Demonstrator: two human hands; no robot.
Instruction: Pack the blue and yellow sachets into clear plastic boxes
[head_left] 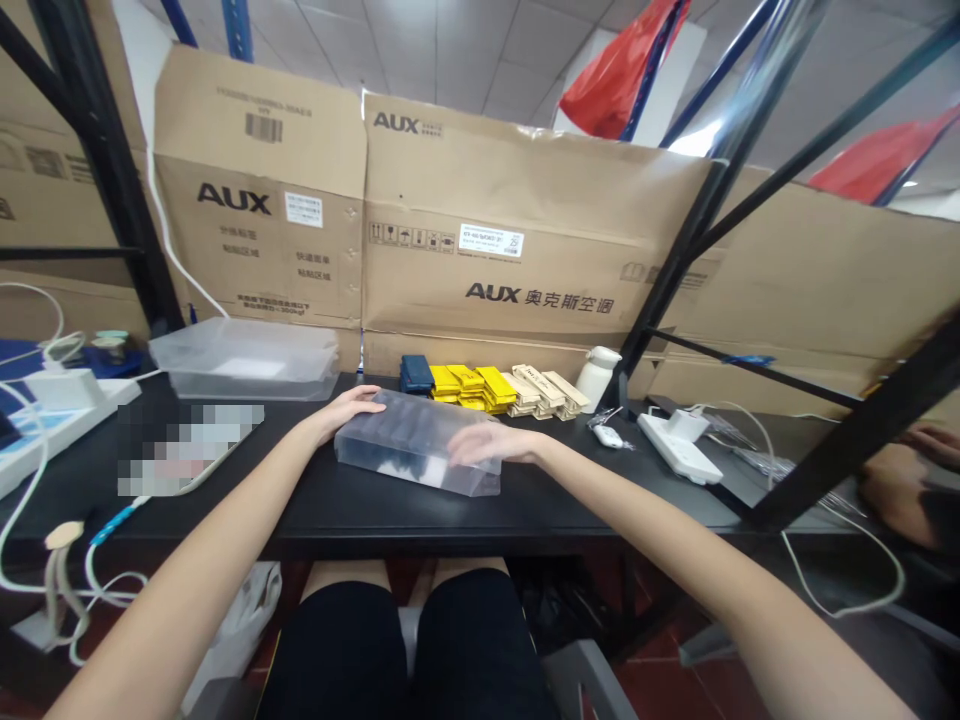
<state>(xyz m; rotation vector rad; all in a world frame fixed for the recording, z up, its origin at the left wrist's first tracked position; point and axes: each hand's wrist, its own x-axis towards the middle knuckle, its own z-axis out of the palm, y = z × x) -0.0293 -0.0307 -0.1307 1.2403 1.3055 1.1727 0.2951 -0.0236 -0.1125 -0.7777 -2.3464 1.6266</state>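
- Centrally, a clear plastic box (405, 430) lay at mid-frame over the black tabletop (330, 510), its long side slanting down toward the right; whether its base touched the surface could not be told.
- The left hand (351, 405) held the box at its upper-left corner, the fingers bent over the edge.
- The right hand (487, 443) lay against the right end of the box, fingers extended toward the left; blur obscured them, and whether they gripped could not be told.
- Behind the box, from the center toward the right, stood a dark blue bundle (415, 374), yellow bundles (472, 385) and beige bundles (544, 390), set side by side, with a white bottle (598, 378) near the last.
- At the left of the frame, a larger plastic container (247, 365) stood beyond a pixelated flat object (191, 450).
- At right of center, a white power strip (681, 448) lay on the tabletop.
- Cardboard panels (487, 200) spanned the upper frame.
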